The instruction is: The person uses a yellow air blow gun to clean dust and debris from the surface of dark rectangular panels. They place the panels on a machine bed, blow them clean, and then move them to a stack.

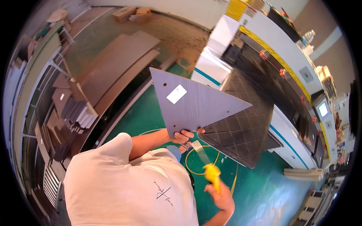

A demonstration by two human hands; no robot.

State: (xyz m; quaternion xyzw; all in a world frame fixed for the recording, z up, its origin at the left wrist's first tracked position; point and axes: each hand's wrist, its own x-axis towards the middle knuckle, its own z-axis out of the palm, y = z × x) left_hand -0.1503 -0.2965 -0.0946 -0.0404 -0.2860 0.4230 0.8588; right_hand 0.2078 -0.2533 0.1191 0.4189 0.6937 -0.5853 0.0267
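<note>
Above the green floor [260,196], the person's left hand [183,136] pinches the lower corner of a grey triangular panel [192,103], fingers curled over its edge; most of that hand hides behind the board. A white label [176,94] sits on the panel. Lower down, the right hand [220,196] is closed around a yellow air gun [212,174], whose nozzle blurs out of focus. A yellow hose [192,158] loops away, partly hidden by the pale shirt [128,184]. Beside them stands a black gridded machine bed [245,132].
</note>
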